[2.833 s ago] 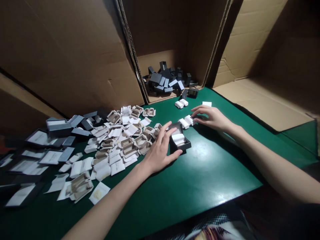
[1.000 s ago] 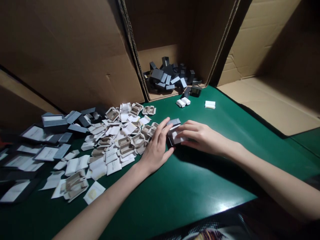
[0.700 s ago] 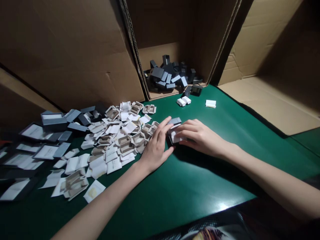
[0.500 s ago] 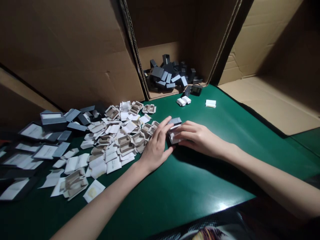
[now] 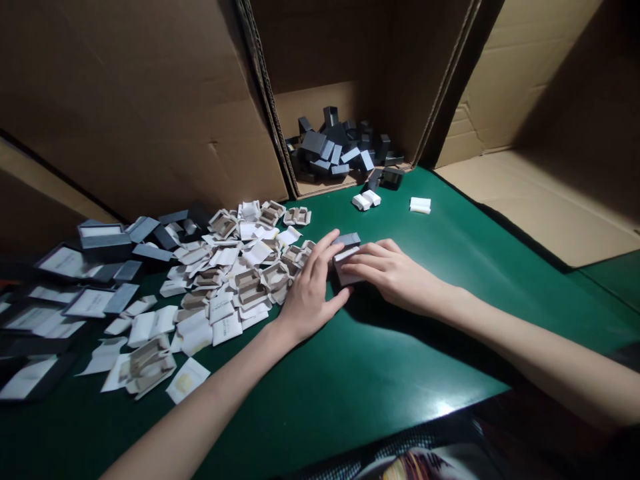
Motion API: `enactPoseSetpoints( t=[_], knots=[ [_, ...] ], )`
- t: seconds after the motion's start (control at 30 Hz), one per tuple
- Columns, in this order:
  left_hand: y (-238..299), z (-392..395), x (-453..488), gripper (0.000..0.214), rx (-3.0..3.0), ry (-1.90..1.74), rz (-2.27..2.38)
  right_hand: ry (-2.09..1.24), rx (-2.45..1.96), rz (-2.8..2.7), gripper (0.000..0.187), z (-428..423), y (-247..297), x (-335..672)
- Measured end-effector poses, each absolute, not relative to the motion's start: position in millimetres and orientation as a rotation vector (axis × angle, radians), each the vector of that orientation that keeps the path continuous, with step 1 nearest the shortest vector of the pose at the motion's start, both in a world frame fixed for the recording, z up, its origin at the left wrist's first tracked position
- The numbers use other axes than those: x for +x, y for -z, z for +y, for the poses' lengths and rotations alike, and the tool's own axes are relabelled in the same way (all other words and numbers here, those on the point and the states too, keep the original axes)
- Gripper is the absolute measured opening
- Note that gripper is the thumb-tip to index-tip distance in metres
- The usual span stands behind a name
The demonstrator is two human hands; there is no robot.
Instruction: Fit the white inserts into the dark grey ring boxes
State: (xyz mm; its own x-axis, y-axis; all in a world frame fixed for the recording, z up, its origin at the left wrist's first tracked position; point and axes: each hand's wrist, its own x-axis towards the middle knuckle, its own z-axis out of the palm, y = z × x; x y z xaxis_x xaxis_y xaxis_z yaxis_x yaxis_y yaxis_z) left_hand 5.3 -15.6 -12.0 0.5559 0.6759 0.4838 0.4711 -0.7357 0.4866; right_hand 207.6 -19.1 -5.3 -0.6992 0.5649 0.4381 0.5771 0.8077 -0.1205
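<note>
A small dark grey box with a white insert sits on the green table, held between both my hands. My left hand grips its left side, thumb in front and fingers curled over the top. My right hand lies over its right side, fingers pressing on the insert and lid. Most of the box is hidden under my fingers.
A heap of white and tan folded card inserts lies left of my hands, with flat grey box parts further left. A cardboard carton at the back holds several grey boxes. White pads and another white pad lie near it.
My right hand left the white pads at the back and came down onto the open box. Since then both hands have stayed on it, pressing the lid lower.
</note>
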Motion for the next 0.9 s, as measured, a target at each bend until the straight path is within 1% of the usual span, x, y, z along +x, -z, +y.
enactPoseSetpoints(
  t=[0.1,0.37,0.5,0.63,0.73,0.9],
  knots=[
    [11.0,-15.3,5.8,0.061,2.465,-0.971,0.943,0.106,-0.856,-2.521,0.027,-18.1,6.0,206.8],
    [15.3,-14.5,4.7,0.065,2.319,-0.958,0.944,0.061,-0.764,-2.304,0.022,-17.2,9.1,204.5],
    [19.1,-13.4,4.2,0.054,2.267,-1.046,1.051,0.014,-0.748,-2.236,0.020,-15.9,15.4,204.7],
    [17.3,-14.4,5.2,0.048,2.340,-0.954,1.104,0.042,-0.705,-2.281,0.017,-13.0,19.7,206.5],
    [16.5,-15.2,5.9,0.046,2.344,-0.939,1.146,0.105,-0.710,-2.337,0.017,-13.1,17.4,207.9],
    [17.8,-14.8,5.9,0.049,2.262,-0.942,1.121,0.339,-0.817,-2.305,0.012,-17.4,7.0,209.1]
  ],
)
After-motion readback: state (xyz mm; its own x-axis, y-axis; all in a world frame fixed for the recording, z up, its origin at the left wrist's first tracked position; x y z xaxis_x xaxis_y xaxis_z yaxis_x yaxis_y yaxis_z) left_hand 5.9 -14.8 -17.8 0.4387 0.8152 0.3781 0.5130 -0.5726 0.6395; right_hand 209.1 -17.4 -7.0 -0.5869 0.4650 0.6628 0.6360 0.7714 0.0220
